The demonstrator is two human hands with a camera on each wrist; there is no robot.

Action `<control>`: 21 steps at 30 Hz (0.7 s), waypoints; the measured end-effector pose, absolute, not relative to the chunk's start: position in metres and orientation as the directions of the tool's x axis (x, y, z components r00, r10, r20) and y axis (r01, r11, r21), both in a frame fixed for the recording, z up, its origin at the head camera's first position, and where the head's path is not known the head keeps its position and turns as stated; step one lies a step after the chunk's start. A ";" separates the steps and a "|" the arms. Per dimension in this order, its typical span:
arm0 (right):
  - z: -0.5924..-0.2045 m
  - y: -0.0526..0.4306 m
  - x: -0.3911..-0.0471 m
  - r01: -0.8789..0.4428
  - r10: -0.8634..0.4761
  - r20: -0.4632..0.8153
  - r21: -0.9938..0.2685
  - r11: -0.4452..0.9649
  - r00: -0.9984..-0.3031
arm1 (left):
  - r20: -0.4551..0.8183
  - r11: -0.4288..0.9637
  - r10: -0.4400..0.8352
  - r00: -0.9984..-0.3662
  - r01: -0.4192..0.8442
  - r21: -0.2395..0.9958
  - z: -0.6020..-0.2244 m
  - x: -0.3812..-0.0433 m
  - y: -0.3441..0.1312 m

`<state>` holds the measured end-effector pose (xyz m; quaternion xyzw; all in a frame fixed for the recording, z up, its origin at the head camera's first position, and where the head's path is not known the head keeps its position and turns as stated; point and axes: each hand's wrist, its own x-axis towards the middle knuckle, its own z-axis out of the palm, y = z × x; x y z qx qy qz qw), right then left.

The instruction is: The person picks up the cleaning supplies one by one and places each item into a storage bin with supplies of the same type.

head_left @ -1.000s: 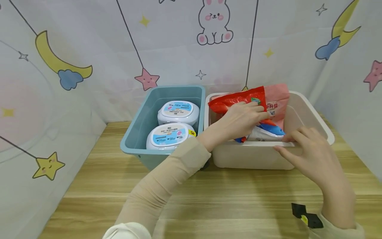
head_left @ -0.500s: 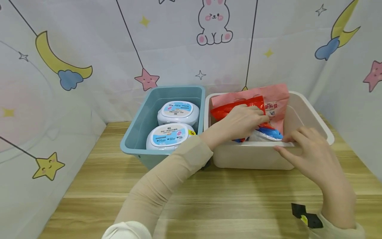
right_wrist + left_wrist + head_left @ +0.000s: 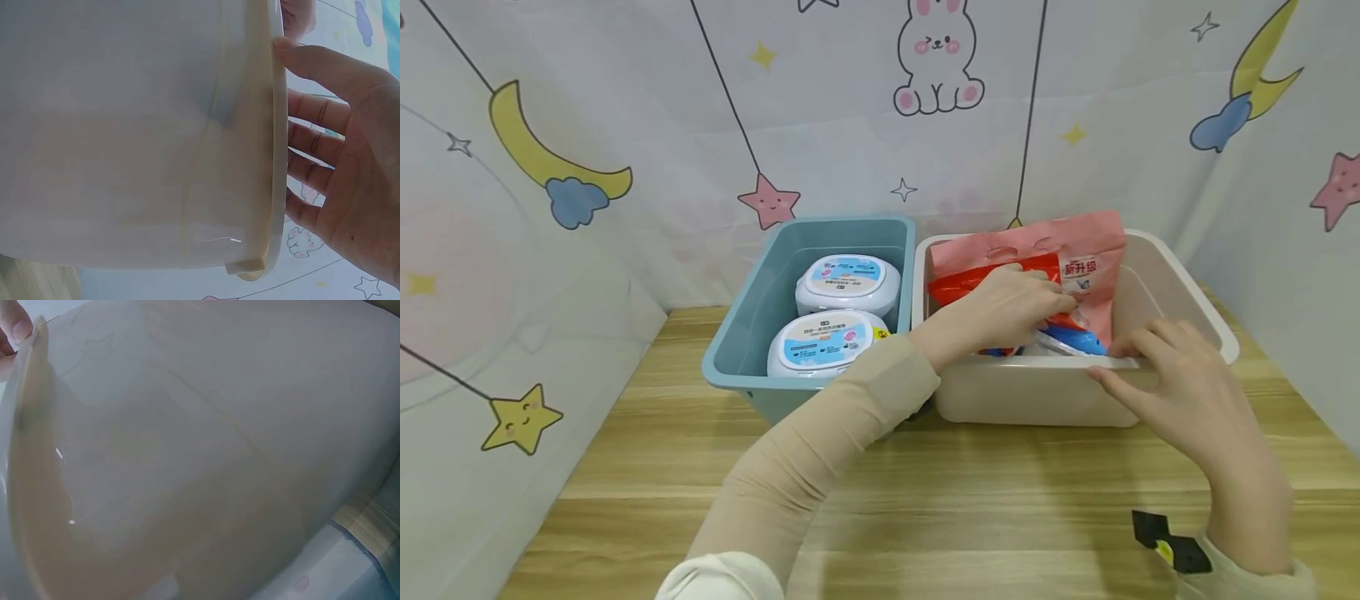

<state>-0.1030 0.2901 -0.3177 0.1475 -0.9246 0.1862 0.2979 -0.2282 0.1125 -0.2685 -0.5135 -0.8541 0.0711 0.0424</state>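
In the head view my left hand (image 3: pixel 1011 300) reaches over the near rim of the off-white plastic bin (image 3: pixel 1037 396) and grips a glossy red and blue plastic bag (image 3: pixel 966 283) inside it. The hand and forearm cover much of this bag. Behind it stands a pink bag (image 3: pixel 1101 242) with white lettering and handle holes along its top. My right hand (image 3: pixel 1180 392) holds the bin's front rim near the right corner. The right wrist view has the thumb on the outer side and the fingers over the rim (image 3: pixel 280 125).
Left of the off-white bin, close beside it, stands a blue-green bin (image 3: pixel 722 358) holding two white tubs (image 3: pixel 827 342) with blue labels. Both bins stand on a wood-grain table (image 3: pixel 985 500). Behind hangs a white cloth (image 3: pixel 850 100) printed with moons, stars and a rabbit.
My left hand has lowered the red and blue bag deeper into the off-white bin, uncovering more of the pink bag behind. The right hand has stayed on the rim.
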 end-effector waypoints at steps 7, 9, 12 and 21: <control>-0.318 0.290 -0.104 -0.392 -0.169 0.611 -0.252 0.885 -0.773 | -0.067 0.474 0.872 -0.485 0.870 -0.137 -0.270 -0.230 0.112; -0.318 0.290 -0.104 -0.392 -0.167 0.612 -0.254 0.884 -0.773 | -0.102 0.465 0.871 -0.480 0.874 -0.144 -0.272 -0.230 0.112; -0.317 0.290 -0.104 -0.390 -0.164 0.612 -0.256 0.884 -0.774 | -0.142 0.455 0.868 -0.476 0.876 -0.159 -0.273 -0.231 0.112; -0.317 0.290 -0.103 -0.393 -0.169 0.612 -0.252 0.884 -0.772 | -0.187 0.464 0.860 -0.475 0.880 -0.104 -0.272 -0.230 0.112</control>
